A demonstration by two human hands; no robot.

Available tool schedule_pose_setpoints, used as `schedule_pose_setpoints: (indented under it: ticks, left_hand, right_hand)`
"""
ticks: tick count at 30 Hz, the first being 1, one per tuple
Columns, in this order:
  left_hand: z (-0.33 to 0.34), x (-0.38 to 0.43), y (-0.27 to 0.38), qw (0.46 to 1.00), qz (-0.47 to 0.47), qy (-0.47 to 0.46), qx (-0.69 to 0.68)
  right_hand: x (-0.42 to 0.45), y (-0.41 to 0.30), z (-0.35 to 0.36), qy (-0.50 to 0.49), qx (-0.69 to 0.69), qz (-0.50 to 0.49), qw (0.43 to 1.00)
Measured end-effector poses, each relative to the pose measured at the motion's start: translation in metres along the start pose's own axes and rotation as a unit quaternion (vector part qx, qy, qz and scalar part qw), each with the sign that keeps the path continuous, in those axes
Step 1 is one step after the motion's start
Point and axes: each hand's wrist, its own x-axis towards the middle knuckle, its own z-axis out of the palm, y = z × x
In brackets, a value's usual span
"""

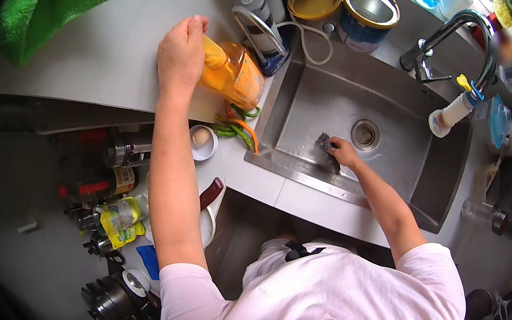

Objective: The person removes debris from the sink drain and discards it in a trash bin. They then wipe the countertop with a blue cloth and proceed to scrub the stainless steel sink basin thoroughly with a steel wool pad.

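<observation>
My left hand (182,56) is at a large orange plastic bottle (239,78) on the counter left of the sink; its fingers are curled at the bottle's yellow top end, and their far side is hidden. In the stainless steel sink (305,91), my right hand (343,151) holds a dark grey scouring pad (325,142) against the basin floor, left of the drain strainer (365,135). Green and orange chili peppers (239,131) lie between the bottle and the sink's rim. Beside them stands a small white bowl (204,142) with a pale round item in it.
A chrome faucet (437,37) with a white ribbed spout extension (449,114) arches over the sink's right side. Behind the basin stands an open tin (369,7). A red-handled knife (211,193) lies near my left forearm. A green cloth (47,17) is at the upper left.
</observation>
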Motion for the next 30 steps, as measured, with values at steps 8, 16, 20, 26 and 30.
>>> schedule_pose_setpoints:
  ticks: [8, 16, 20, 26, 30]
  left_hand:
    - [0.011, -0.003, -0.018, 0.996, -0.021, -0.040, -0.081]
    - [0.006, 0.006, -0.023, 0.999, 0.015, -0.032, -0.023]
    - [-0.002, -0.010, -0.011, 0.993, 0.056, 0.089, -0.051]
    - [0.034, -0.148, 0.002, 0.955, 0.118, 0.226, -0.150]
    - [0.113, -0.217, -0.056, 0.995, -0.025, 0.028, -0.096]
  right_hand:
    - [0.006, 0.043, -0.023, 0.139, 0.244, 0.014, 0.960]
    - [0.003, 0.042, -0.068, 0.224, 0.330, 0.052, 0.915]
    - [0.004, 0.037, -0.064, 0.223, 0.111, -0.015, 0.968]
    - [0.029, -0.005, -0.024, 0.200, -0.216, -0.055, 0.954]
    - [0.050, -0.040, 0.046, -0.028, -0.335, -0.185, 0.923]
